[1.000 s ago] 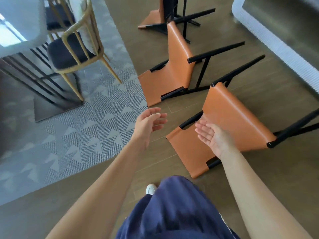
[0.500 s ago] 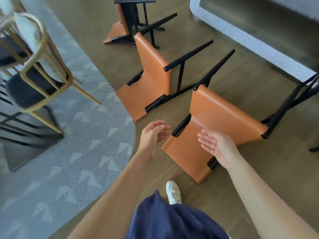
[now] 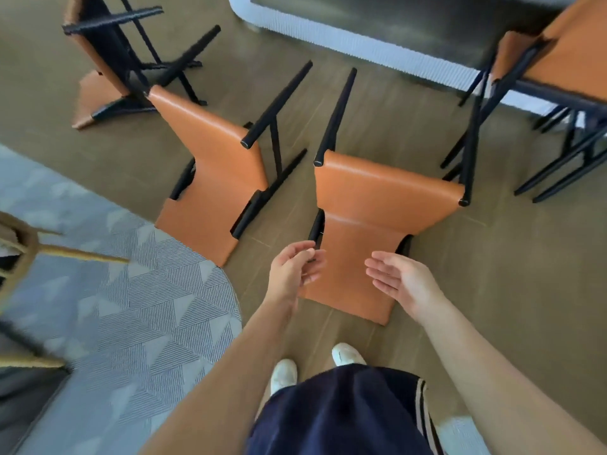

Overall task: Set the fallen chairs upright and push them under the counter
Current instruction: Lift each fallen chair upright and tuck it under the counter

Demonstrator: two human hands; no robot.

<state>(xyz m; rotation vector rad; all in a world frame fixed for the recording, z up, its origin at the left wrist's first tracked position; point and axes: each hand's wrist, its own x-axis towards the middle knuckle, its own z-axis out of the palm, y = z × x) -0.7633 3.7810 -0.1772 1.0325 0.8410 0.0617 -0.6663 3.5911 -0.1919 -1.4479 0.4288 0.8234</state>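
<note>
Three orange leather chairs with black legs lie tipped on the wooden floor. The nearest fallen chair (image 3: 371,205) lies on its back right in front of me, legs pointing toward the counter (image 3: 348,47). My left hand (image 3: 295,270) hovers at the left edge of its backrest, fingers loosely curved, holding nothing. Over the backrest's right side my right hand (image 3: 404,284) is held flat, palm turned inward. A second fallen chair (image 3: 216,178) lies to the left and a third fallen chair (image 3: 105,60) farther back left.
An upright orange chair (image 3: 565,60) stands at the counter on the right. A grey patterned rug (image 3: 124,307) covers the floor at left, with a gold-framed chair (image 3: 29,244) on it. My white shoes (image 3: 284,372) are just behind the nearest chair.
I have stepped round to face the nearest chair squarely. Both hands have come closer to its backrest, and the upright chair on the right has come into view.
</note>
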